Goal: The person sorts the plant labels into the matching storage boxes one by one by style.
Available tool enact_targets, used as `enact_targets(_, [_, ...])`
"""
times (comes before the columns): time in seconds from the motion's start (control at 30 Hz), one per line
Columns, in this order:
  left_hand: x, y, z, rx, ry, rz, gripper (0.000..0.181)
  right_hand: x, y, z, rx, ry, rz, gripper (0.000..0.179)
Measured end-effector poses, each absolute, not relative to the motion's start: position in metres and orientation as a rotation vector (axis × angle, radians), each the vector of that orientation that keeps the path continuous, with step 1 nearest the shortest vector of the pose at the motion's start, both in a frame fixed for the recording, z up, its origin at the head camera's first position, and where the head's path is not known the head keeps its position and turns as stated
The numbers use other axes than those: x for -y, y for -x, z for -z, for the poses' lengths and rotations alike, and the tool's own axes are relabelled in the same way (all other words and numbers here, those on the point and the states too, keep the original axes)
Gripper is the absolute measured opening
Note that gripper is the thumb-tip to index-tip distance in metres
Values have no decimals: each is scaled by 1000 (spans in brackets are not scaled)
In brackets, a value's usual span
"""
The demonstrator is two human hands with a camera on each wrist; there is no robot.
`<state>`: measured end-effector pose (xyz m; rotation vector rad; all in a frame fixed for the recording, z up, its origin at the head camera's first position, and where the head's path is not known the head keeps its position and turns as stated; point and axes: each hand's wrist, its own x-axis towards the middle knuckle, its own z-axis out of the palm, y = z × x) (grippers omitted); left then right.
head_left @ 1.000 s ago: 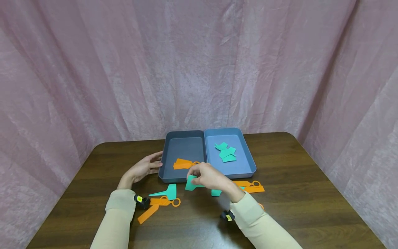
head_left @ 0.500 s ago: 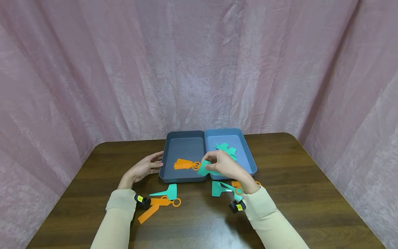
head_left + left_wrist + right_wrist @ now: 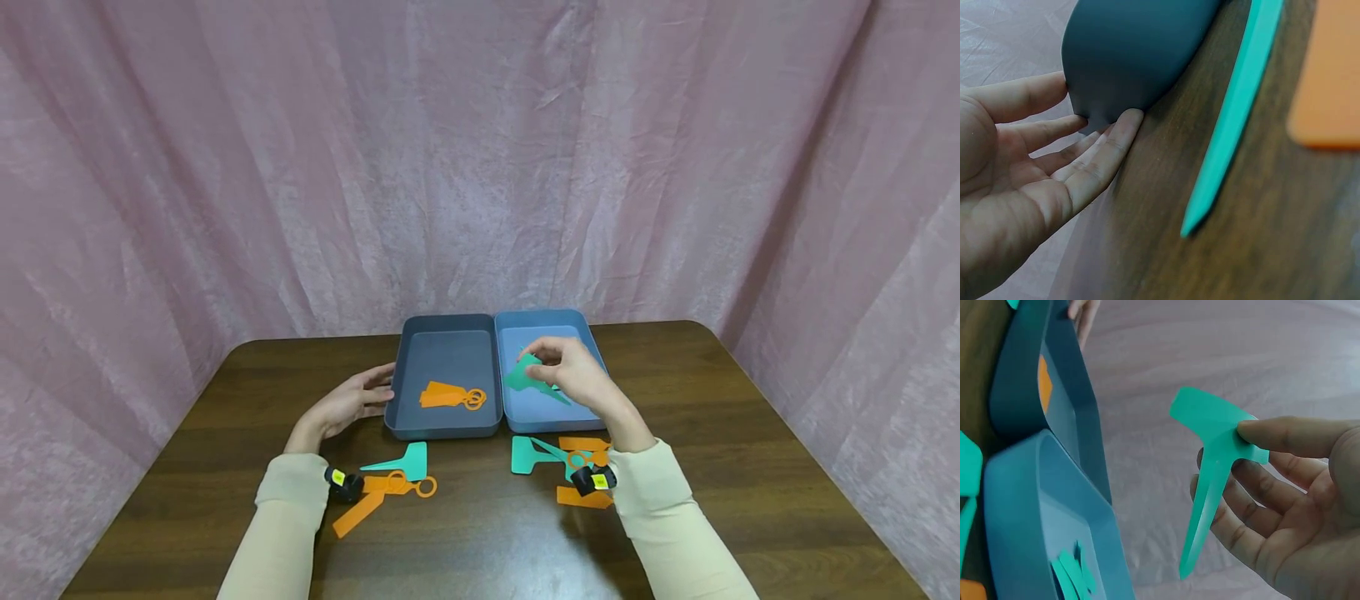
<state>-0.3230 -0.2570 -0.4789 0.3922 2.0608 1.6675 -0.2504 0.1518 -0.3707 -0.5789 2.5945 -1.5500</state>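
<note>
My right hand [image 3: 579, 379] pinches a green T-shaped plant label [image 3: 1210, 440] by its broad head, thumb on one face and fingers behind. It is above the blue tray [image 3: 543, 327], in which more green plant labels [image 3: 1071, 575] lie, largely covered by the hand in the head view. Resting against the left wall of the dark grey tray [image 3: 450, 354], my left hand [image 3: 341, 407] touches it with extended fingertips. Several orange ring-ended tags [image 3: 444, 395] lie fanned together in that grey tray.
The trays stand side by side at the table's back. In front of them, a green label [image 3: 408, 461] and orange tags [image 3: 358, 514] lie at left. More green labels [image 3: 523, 455] and orange tags [image 3: 581, 497] lie at right, partly under my right wrist. A pink curtain [image 3: 480, 167] hangs behind.
My right hand has carried the green plant label from in front of the grey tray rightward and back, to over the blue tray. My left hand has stayed at the grey tray.
</note>
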Motion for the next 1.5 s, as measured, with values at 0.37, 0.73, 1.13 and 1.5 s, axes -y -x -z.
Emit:
enact_targets(0.37, [255,322,479,-2063,-372,-1670,70,-178,266,359,-2689,496,1534,20])
enact_targets(0.73, [254,323,478,-2057,-381,-1678,69,-189,286,345,-2775,522,1372,24])
enact_targets(1.13, [254,324,478,-2055,-361,-1679,69,-192,315,335,-2730,501,1345,24])
enact_targets(1.5, [256,322,477,-2054,-362,-1679,70,-190,339,343,-2697,433,1303,25])
